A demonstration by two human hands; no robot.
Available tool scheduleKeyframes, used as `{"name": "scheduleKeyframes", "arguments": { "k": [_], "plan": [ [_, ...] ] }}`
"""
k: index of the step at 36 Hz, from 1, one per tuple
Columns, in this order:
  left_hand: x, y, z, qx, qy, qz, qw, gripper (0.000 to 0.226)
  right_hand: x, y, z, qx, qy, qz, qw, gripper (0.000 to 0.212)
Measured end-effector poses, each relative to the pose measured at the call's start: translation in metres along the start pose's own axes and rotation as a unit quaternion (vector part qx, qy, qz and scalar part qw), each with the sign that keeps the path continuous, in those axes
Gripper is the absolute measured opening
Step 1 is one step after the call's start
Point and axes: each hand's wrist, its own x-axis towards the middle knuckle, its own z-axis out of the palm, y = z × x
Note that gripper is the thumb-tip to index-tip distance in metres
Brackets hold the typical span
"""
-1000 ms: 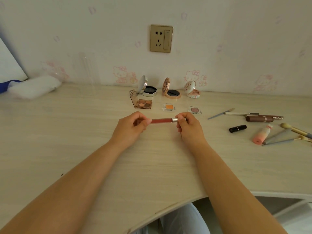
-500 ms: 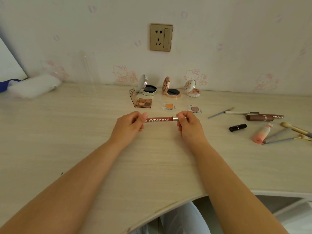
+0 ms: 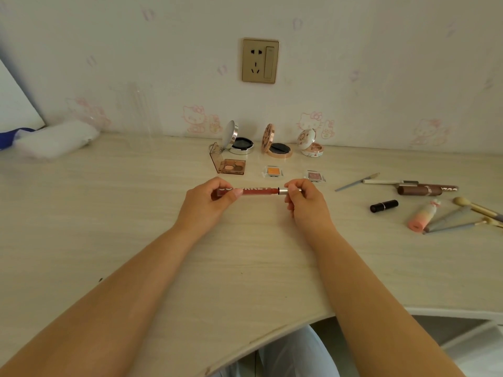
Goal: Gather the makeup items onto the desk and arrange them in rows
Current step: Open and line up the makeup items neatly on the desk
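1. The lip gloss tube (image 3: 249, 191) is held between both hands just above the tabletop (image 3: 114, 213), long axis running hand to hand.
2. Its red barrel is pinched by the left hand (image 3: 208, 204) — its silver cap by the right hand (image 3: 306, 201).
3. The arranged palettes lie just beyond both hands; both forearms are extended forward.

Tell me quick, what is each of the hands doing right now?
Left hand: grips the red end of the lip gloss tube.
Right hand: pinches the tube's silver cap end.
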Motion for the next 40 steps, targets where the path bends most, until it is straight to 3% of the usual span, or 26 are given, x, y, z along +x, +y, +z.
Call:
{"name": "scheduleKeyframes", "arguments": {
  "k": [6,12,21,30,40],
  "plan": [
    [0.014,-0.009,-0.013,0.004,0.0,-0.034,0.999,0.011,0.006,0.0,-0.002,-0.055,-0.08,-0.018,0.995,0.017],
    [0.036,-0.015,-0.021,0.025,-0.038,-0.044,0.998,0.011,0.025,-0.001,-0.004,-0.216,-0.122,-0.064,0.967,0.013],
    [0.051,-0.031,-0.011,0.065,-0.029,-0.026,0.997,0.014,0.046,0.008,0.003,-0.244,-0.052,-0.083,0.965,0.011],
    [0.051,-0.033,-0.014,0.083,-0.012,-0.029,0.996,0.015,0.051,0.013,0.002,-0.292,-0.027,-0.108,0.95,0.011],
    [0.053,-0.034,-0.01,0.18,-0.02,-0.01,0.983,0.013,0.053,0.016,0.005,-0.324,-0.006,-0.092,0.942,0.016]
  ]
}}
